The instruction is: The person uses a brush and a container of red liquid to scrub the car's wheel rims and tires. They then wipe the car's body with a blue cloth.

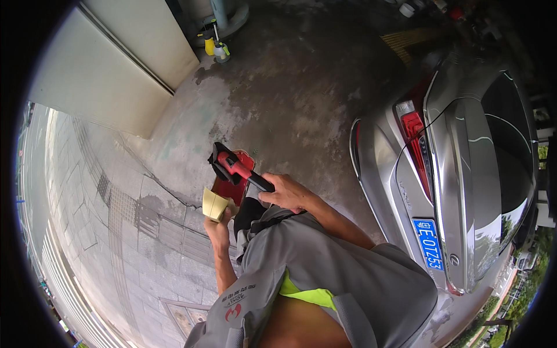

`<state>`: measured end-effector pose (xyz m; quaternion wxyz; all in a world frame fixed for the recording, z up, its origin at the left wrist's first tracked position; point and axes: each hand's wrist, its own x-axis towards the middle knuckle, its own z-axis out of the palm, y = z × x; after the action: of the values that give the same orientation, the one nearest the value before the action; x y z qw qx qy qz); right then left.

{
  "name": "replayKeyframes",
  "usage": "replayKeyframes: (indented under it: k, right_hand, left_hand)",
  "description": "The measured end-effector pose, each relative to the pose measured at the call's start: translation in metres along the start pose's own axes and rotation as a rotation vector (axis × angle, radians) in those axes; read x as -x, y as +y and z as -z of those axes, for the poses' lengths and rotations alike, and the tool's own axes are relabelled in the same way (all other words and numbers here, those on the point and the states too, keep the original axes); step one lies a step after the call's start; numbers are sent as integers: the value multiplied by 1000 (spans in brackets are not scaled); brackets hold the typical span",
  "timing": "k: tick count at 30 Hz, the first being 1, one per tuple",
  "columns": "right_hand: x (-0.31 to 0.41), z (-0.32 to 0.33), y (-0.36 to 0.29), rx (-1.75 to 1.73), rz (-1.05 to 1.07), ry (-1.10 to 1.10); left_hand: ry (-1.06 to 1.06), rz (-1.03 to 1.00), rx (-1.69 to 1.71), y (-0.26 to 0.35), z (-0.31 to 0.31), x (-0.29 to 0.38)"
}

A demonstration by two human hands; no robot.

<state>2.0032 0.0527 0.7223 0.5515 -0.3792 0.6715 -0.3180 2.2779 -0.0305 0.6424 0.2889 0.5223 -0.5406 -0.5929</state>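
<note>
My right hand (285, 192) grips the black handle of a red and black handheld power tool (235, 166). Black material, perhaps cloth or a pad, sits around its far end; its exact kind is unclear. In my left hand (217, 232) is a pale yellow wedge-shaped block (214, 205), which could be a sponge or a hard piece. The block is below and left of the tool, apart from it. Behind both lies a red tray-like object (230, 190) with a pale rim, partly hidden by the tool, the block and my clothing.
A silver Lexus car (457, 174) stands at right with a dark cable (398, 158) across its rear. Two pump sprayers, one yellow (209, 45) and one grey (221, 52), stand by a pillar (219, 15). A pale panel (109, 65) rises at left, beside paving (130, 243).
</note>
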Motion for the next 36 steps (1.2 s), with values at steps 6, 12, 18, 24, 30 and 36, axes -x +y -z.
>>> replayKeyframes:
  k: [6,12,18,24,30,36]
  right_hand:
    - [-114,89,-72,-148,-67,91]
    - [-238,127,-88,-265,-124,295]
    - [-338,151,-167,-478,-215,547]
    - [-463,193,-208,-126,-199,642]
    - [-610,224,-186,-174,-334,469]
    - [-777,239,-110,-37,-254,302]
  left_hand:
    - [-103,-54,24,80,-46,-168]
    - [-299,-11,9,124,-63,-337]
    - [-489,14,-90,135,-43,-515]
    - [-572,11,-195,164,-42,-674]
    - [-494,87,-225,135,-46,-802]
    - [-348,188,-284,28,-21,-915]
